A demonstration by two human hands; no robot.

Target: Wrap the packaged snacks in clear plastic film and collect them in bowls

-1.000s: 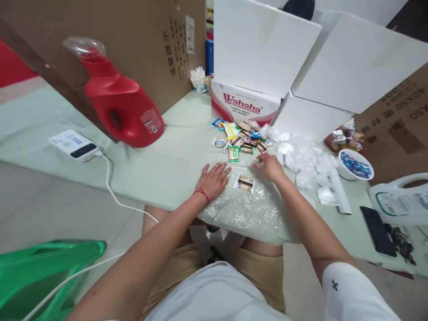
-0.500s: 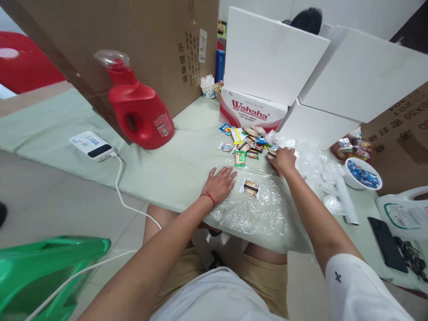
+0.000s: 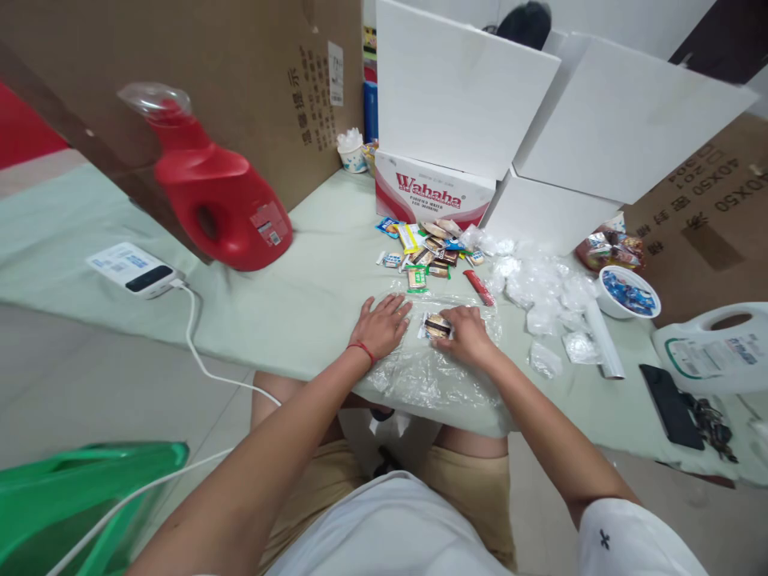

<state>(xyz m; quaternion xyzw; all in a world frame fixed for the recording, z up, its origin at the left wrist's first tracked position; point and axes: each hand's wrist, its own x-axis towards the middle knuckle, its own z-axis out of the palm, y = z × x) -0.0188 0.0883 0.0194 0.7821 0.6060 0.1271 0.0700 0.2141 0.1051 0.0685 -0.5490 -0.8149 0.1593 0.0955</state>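
Right hand back from snack pile, fingertips pinching wrapped snack on plastic sheet (left hand flat, open); placing step, wrapping likely next.

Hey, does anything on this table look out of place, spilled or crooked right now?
The red detergent jug leans hard against the cardboard instead of standing upright. Empty clear wrappers lie scattered right of the snack pile, and one red stick packet lies apart from it.
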